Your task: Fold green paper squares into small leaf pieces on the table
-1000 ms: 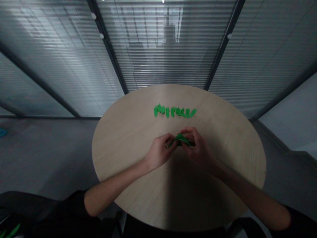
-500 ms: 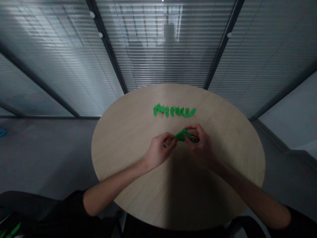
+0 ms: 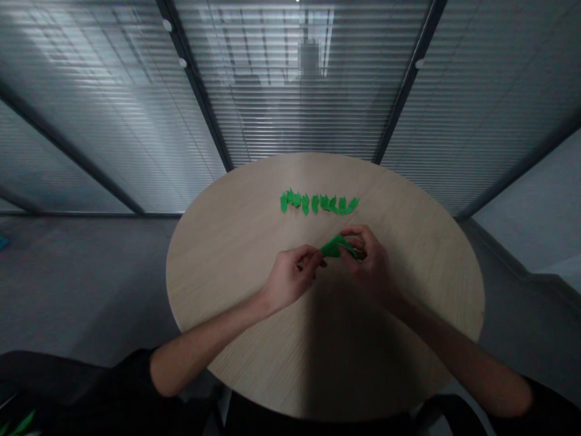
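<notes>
A folded piece of green paper (image 3: 333, 246), narrowing to a point on its left, is held above the table between both hands. My left hand (image 3: 295, 271) pinches its pointed left end between thumb and fingers. The wider right end sits in my right hand (image 3: 370, 260), thumb below and fingers curled over the edge. Beyond the hands, several small green folded pieces (image 3: 315, 203) lie in a loose row on the tabletop. My fingers hide parts of both ends of the paper.
The round wooden table (image 3: 218, 242) stands close to a glass partition with blinds (image 3: 299, 121). A dark chair part (image 3: 445, 409) shows at the near right edge. Green leaf-like shapes (image 3: 22, 422) appear at the bottom left corner.
My left thumb and fingers have shifted slightly on the paper's pointed end. The right hand keeps its hold, and the row of green pieces is unmoved.
</notes>
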A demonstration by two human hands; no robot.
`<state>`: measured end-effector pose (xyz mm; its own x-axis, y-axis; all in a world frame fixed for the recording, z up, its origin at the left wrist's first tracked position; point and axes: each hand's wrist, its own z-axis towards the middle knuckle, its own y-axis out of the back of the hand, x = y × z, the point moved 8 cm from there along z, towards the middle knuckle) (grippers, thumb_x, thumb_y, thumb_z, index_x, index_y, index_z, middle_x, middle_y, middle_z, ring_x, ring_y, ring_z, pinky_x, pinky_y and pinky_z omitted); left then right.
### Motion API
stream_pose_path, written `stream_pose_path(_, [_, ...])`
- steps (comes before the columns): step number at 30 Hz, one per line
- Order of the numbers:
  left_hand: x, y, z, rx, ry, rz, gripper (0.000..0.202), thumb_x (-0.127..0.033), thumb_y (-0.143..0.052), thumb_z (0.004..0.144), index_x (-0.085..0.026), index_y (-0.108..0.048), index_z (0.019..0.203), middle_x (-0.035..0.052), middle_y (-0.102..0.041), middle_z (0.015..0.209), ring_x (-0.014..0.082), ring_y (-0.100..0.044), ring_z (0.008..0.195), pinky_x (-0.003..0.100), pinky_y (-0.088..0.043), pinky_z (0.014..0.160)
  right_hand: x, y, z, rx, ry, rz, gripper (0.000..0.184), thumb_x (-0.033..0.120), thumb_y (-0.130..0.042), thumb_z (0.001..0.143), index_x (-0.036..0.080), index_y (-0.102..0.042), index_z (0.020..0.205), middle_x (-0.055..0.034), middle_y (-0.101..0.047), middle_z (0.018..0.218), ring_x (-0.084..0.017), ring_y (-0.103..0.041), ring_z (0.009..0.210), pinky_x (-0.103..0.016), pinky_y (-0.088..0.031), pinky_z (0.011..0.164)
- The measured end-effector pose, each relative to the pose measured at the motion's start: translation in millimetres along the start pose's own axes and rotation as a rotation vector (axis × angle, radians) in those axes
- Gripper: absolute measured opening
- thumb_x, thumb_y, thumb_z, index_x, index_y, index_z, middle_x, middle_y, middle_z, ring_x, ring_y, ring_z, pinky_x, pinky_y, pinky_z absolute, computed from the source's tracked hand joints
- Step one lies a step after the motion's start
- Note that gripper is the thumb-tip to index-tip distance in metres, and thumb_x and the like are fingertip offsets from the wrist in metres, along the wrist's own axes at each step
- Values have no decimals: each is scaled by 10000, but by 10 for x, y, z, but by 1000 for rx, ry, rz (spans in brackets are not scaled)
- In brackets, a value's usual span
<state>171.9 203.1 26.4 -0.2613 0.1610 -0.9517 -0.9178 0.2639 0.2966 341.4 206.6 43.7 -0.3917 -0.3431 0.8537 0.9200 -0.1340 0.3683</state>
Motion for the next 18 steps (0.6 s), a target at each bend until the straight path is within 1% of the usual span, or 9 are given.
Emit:
stream_pose_path(3, [16,-4,0,8,15,-25,355,-402,-533,1013,-128,-720,888,7,-594,610,105,-556,502,207,-425,468,-10,-1,-1,-2,-5,3,255,286,-649,907,228,-564,1140,-51,-757,893,-230,-756,800,-366,-585,696])
stream_pose_path(11, [82,-40,8,44,5,-69,379,-425,-496,1030,-129,-704,920,14,-606,634,105,-563,504,208,-447,466,12,6,3,-4,13,-20,242,301,-654,913,230,-564,1126,-44,-757,895,-225,-764,797,-357,-587,699])
stream_pose_path(15, [65,-39,0,59,6,-61,349,-385,-467,1033,-131,-693,950,15,-608,659,107,-570,516,209,-447,470,-19,4,3,-7,13,-5,253,302,-652,915,229,-557,1137,-48,-757,902,-229,-767,804,-357,-588,693])
stream_pose_path(18, [32,-31,-3,59,-1,-33,311,-341,-476,1014,-129,-696,957,2,-585,636,108,-560,511,206,-437,464,-33,9,4,-16,20,-2,257,300,-649,911,227,-559,1141,-46,-755,895,-224,-763,791,-356,-589,690])
